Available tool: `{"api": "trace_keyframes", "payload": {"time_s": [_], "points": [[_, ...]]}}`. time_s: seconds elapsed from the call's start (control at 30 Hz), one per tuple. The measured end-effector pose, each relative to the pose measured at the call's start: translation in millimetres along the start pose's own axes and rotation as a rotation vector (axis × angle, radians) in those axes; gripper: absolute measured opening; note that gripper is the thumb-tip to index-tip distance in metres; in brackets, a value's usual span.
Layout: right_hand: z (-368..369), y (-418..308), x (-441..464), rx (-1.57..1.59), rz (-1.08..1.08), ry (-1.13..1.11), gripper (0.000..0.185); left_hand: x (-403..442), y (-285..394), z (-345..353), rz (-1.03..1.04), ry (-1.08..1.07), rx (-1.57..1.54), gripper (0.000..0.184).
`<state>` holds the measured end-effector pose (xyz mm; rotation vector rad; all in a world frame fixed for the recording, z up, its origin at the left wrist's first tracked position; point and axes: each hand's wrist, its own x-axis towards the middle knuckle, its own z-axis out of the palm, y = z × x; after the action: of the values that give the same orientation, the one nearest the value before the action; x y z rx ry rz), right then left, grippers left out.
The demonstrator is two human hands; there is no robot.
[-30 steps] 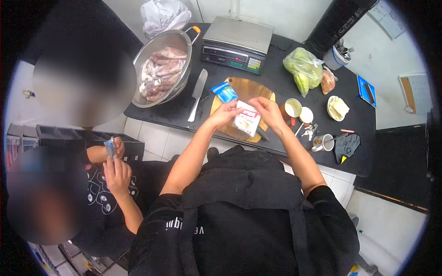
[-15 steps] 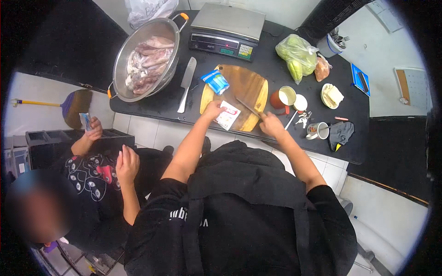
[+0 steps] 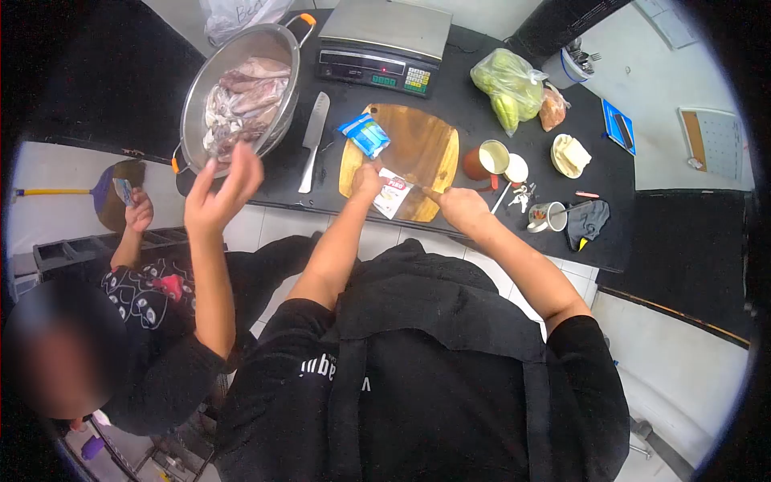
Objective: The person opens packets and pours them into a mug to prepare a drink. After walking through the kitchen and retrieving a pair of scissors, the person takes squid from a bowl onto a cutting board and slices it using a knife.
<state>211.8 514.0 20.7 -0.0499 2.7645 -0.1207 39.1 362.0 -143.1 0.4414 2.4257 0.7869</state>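
Observation:
My left hand point(image 3: 369, 181) grips the edge of a white packet with red print point(image 3: 391, 195), which lies at the front of the wooden cutting board point(image 3: 438, 149). My right hand point(image 3: 463, 210) is closed round the handle of a small knife point(image 3: 429, 193); its blade points left at the packet's right side. Just behind my left hand a blue packet point(image 3: 365, 135) rests on the board's left part. A large knife point(image 3: 313, 143) lies on the black table, left of the board.
A steel colander of raw squid point(image 3: 246, 96) stands at the left, with another person's raised hand point(image 3: 222, 193) before it. Behind are a scale point(image 3: 377, 60) and bagged green vegetables point(image 3: 507, 84). Rightward sit a red mug point(image 3: 485, 161), a bowl point(image 3: 569, 157) and a white mug point(image 3: 547, 217).
My right hand has left the white packet and taken up the small knife. The packet is now down on the board. The other person's hand has risen toward the colander.

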Motion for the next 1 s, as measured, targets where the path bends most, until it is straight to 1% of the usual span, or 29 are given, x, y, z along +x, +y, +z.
{"api": "trace_keyframes", "payload": {"time_s": [0.07, 0.13, 0.2, 0.27, 0.3, 0.37, 0.4, 0.43, 0.47, 0.5, 0.53, 0.57, 0.6, 0.67, 0.7, 0.73, 0.77, 0.83, 0.87, 0.9, 0.93, 0.97, 1.0], "points": [[-13, -7, 6, -0.031, 0.041, -0.157, 0.057, -3, 3, 0, -0.028, 0.010, -0.014, 0.033], [-15, -9, 10, -0.058, 0.016, -0.153, 0.056, -1, 0, 2, -0.055, 0.019, -0.028, 0.031], [-19, -13, 12, -0.082, -0.006, -0.150, 0.055, 1, -6, 7, 0.036, 0.058, -0.035, 0.036], [-28, -18, 15, -0.103, 0.011, -0.155, 0.044, 6, -11, 14, 0.022, 0.081, -0.055, 0.033], [-28, -19, 17, -0.103, 0.011, -0.155, 0.044, 8, -13, 16, 0.010, 0.106, -0.070, 0.031], [-28, -20, 21, -0.087, 0.019, -0.173, 0.043, -22, 22, -20, 0.008, 0.042, -0.133, 0.034], [-28, -21, 23, -0.085, 0.020, -0.174, 0.043, -30, 49, -36, -0.001, -0.002, -0.214, 0.037], [-29, -22, 24, -0.096, 0.010, -0.165, 0.042, -34, 89, -49, -0.028, -0.105, -0.351, 0.040], [-29, -21, 24, -0.106, -0.002, -0.157, 0.042, -33, 142, -61, -0.171, -0.340, -0.620, 0.044], [-25, -20, 25, -0.100, -0.002, -0.160, 0.042, -21, 215, -69, -0.568, -0.645, -1.070, 0.047], [-17, -18, 28, -0.108, -0.001, -0.123, 0.046, -8, 273, -66, -1.253, -0.826, -1.567, 0.050], [-10, -16, 30, -0.116, 0.002, -0.085, 0.050, -3, 301, -52, -1.656, -0.859, -1.693, 0.053], [-3, -14, 31, -0.110, 0.007, -0.086, 0.050, 0, 321, -32, -1.855, -0.881, -1.683, 0.057], [5, -9, 30, -0.151, -0.001, -0.067, 0.048, 0, 331, 10, -1.962, -0.942, -1.601, 0.060], [1, -7, 24, -0.148, 0.001, -0.063, 0.048, -5, 336, 28, -1.964, -0.896, -1.559, 0.061], [-8, -4, 13, -0.091, 0.020, -0.091, 0.031, -12, 343, 42, -1.960, -0.852, -1.520, 0.063], [-12, 0, 4, -0.034, 0.040, -0.118, 0.020, -20, 348, 48, -2.006, -0.802, -1.450, 0.061], [-11, 14, -15, -0.055, 0.018, -0.092, 0.023, -33, 345, 66, -2.134, -0.727, -1.451, 0.059], [-11, 21, -23, -0.073, -0.005, -0.070, 0.028, -38, 339, 72, -2.133, -0.710, -1.456, 0.058], [-11, 25, -30, -0.075, -0.001, -0.061, 0.028, -44, 326, 68, -2.073, -0.726, -1.491, 0.057], [-10, 28, -35, -0.035, 0.085, -0.112, 0.043, -47, 309, 65, -1.982, -0.746, -1.533, 0.056], [-8, 29, -40, 0.007, 0.168, -0.166, 0.063, -48, 289, 58, -1.844, -0.773, -1.574, 0.054], [0, 31, -45, 0.009, 0.164, -0.159, 0.063, -50, 264, 49, -1.640, -0.799, -1.604, 0.053]]}}
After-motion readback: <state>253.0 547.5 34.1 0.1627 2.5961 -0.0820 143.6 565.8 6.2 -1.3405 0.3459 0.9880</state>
